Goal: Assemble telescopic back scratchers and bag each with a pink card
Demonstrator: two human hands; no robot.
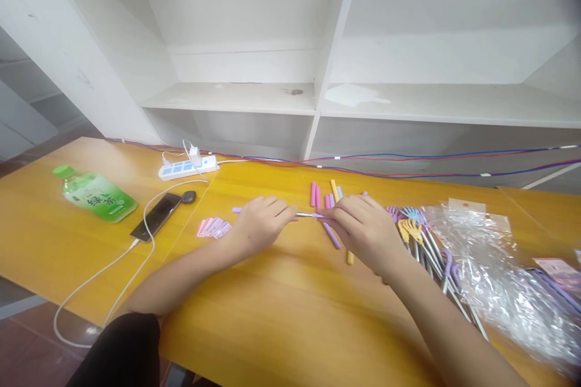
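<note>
A back scratcher with a thin metal rod and purple ends is held level between my two hands. My left hand is closed round its purple handle, which sticks out to the left. My right hand pinches the other end just right of the bare metal; most of that end is hidden by the fingers. Loose coloured grip tubes lie behind and under my right hand: pink, purple and yellow. Several back scratchers with hand-shaped heads are piled right of my right wrist.
Clear plastic bags cover the right side of the table. Small pink and purple cards lie left of my left hand. Farther left are a phone on a white cable, a green tea bottle and a power strip. White shelves stand behind.
</note>
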